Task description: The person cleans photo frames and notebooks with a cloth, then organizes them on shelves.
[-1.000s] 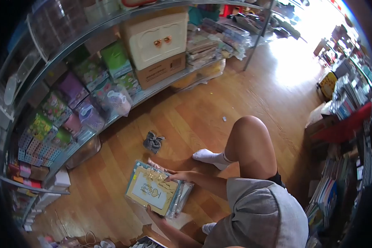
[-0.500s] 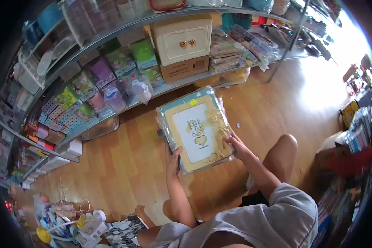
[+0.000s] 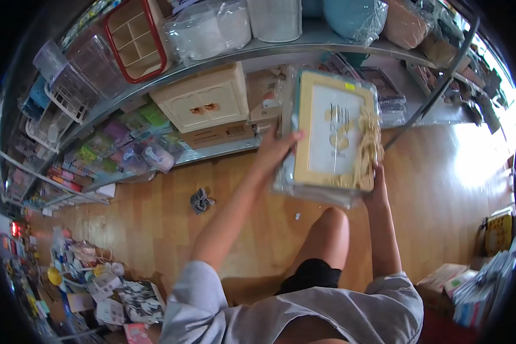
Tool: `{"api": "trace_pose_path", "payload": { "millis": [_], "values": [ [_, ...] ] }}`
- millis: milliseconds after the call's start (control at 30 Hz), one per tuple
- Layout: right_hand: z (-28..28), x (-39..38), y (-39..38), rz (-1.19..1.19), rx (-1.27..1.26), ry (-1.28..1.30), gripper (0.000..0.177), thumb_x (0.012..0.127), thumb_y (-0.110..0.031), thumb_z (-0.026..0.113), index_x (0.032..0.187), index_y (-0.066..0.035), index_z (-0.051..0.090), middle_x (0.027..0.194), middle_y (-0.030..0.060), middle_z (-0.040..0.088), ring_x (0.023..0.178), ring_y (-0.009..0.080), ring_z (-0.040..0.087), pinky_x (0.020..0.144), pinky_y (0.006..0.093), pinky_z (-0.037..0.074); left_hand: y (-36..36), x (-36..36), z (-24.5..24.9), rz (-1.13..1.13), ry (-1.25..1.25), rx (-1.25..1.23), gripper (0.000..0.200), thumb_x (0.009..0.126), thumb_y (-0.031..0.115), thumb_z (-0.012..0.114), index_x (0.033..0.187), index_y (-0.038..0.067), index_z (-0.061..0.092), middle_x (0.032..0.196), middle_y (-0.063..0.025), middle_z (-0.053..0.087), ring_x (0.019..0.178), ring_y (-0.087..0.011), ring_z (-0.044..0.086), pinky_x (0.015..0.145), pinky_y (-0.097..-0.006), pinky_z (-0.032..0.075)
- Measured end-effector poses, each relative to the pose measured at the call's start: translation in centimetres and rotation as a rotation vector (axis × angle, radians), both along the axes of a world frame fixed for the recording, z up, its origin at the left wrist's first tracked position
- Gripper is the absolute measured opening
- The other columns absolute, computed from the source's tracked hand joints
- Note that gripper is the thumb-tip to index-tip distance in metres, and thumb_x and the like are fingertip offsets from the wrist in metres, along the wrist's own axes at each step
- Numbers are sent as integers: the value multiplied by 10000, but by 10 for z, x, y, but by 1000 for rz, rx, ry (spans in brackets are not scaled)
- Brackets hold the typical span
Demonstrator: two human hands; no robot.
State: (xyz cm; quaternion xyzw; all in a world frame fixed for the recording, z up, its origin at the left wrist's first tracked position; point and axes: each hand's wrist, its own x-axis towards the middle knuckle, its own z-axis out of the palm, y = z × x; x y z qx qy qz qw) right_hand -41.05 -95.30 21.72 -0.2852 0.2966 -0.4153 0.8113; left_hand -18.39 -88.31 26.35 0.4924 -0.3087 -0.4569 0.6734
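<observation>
A plastic-wrapped stack of picture frames is raised in front of the lower shelf. Its top piece is a cream picture frame (image 3: 308, 123) with raised bow-like decoration down the right side, printed lettering inside and a yellow sticker on its upper edge. My left hand (image 3: 274, 150) grips the left side, thumb over the front edge. At the lower right corner, my right hand (image 3: 377, 188) is closed round the stack's edge, most of its fingers hidden behind it. More wrapped frames (image 3: 384, 86) lie on the shelf just behind.
A cream cabinet box (image 3: 203, 103) with two small doors stands on a cardboard box (image 3: 221, 135). Above, the metal shelf (image 3: 229, 56) carries plastic tubs and a red-rimmed divided organizer (image 3: 136, 43). A dark crumpled cloth (image 3: 201, 201) lies on the wooden floor. Mixed goods (image 3: 97, 281) pile up lower left.
Both hands have carried the stack of frames up and right, from over the floor to before the shelf. The view has shifted, and the dark cloth on the floor shows fully.
</observation>
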Motion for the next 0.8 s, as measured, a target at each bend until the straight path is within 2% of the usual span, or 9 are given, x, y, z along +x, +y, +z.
{"api": "trace_pose_path", "payload": {
  "millis": [67, 167, 300, 333, 400, 467, 567, 667, 800],
  "values": [
    [7, 16, -54, 29, -15, 37, 485, 762, -367, 486, 1117, -44, 412, 1056, 106, 499, 951, 217, 490, 845, 351, 377, -39, 17, 8, -58, -36, 41, 723, 625, 322, 649, 1173, -8, 314, 925, -80, 505, 710, -114, 485, 616, -245, 414],
    [6, 60, -124, 190, 48, -159, 455, 750, -299, 525, 1117, -56, 409, 1058, 107, 494, 953, 208, 495, 819, 334, 402, -85, 59, 15, -75, -151, 170, 679, 631, 371, 628, 1133, 2, 360, 919, -69, 505, 690, -120, 480, 622, -238, 410],
    [13, 122, -164, 217, -14, -122, 379, 737, -264, 548, 1035, -45, 470, 1004, 104, 525, 885, 203, 528, 761, 335, 437, -125, 105, 6, 58, -70, 66, 614, 635, 402, 622, 1074, 18, 431, 929, -75, 508, 754, -148, 503, 599, -262, 424],
    [17, 134, -168, 268, -19, -135, 352, 737, -252, 548, 1012, -42, 484, 986, 99, 534, 862, 200, 537, 740, 333, 447, -125, 110, 6, 63, -63, 65, 614, 635, 402, 622, 1074, 18, 431, 929, -75, 508, 754, -148, 503, 599, -262, 424],
    [8, 160, -190, 236, -64, -110, 334, 747, -240, 537, 1006, -35, 489, 965, 94, 544, 843, 199, 543, 732, 326, 452, -125, 118, 6, 77, 99, 49, 597, 666, 436, 585, 1131, 105, 411, 1113, -109, 444, 968, -214, 471, 801, -308, 394],
    [13, 171, -208, 180, -125, -88, 316, 756, -228, 526, 1000, -29, 494, 944, 89, 553, 825, 199, 549, 724, 318, 456, -135, 127, 5, 69, 103, 31, 573, 682, 416, 583, 1128, 98, 416, 1102, -105, 456, 962, -211, 477, 795, -303, 401],
    [9, 182, -221, 361, -80, -221, 286, 785, -213, 487, 995, -20, 499, 943, 85, 550, 841, 187, 540, 730, 297, 455, -137, 131, 5, 293, 5, 236, 522, 711, 386, 569, 1110, 78, 438, 1093, -75, 468, 970, -181, 462, 800, -272, 388],
    [13, 182, -222, 368, -184, -81, 300, 784, -235, 489, 993, -21, 504, 940, 81, 550, 821, 168, 543, 706, 284, 457, -114, 138, 8, 60, -45, 262, 532, 705, 361, 587, 1113, 61, 426, 1085, -73, 471, 966, -158, 457, 801, -271, 383],
    [27, 196, -206, 321, -318, 163, 324, 782, -271, 487, 992, -24, 507, 917, 74, 559, 780, 150, 548, 674, 263, 456, -66, 93, 49, 62, -272, 122, 595, 698, 298, 613, 1163, 47, 340, 1067, -102, 475, 1027, -171, 427, 821, -302, 378]
  ]
}}
